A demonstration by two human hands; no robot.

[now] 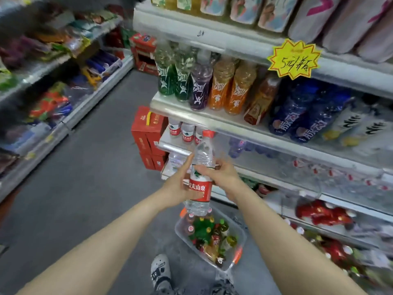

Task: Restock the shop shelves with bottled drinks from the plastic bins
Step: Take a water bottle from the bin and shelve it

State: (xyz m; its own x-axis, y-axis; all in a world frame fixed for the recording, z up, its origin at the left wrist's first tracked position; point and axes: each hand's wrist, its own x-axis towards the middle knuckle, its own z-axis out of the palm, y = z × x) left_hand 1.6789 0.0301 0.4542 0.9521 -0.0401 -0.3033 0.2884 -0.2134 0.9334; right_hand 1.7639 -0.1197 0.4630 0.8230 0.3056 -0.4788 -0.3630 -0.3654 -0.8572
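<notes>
1. Clear plastic water bottle (pixel 203 154) with a red label stands nearly upright, its long axis from 6 to 12 o'clock, cap on top.
2. My left hand (pixel 176 186) grasps the label from 9 o'clock; my right hand (pixel 222 174) grasps the part just above the label from 3 o'clock.
3. The matching bottles (pixel 187 133) stand on the shelf (pixel 174 149) at 11 o'clock, just beyond the cap; I judge my left hand nearer to them.
</notes>
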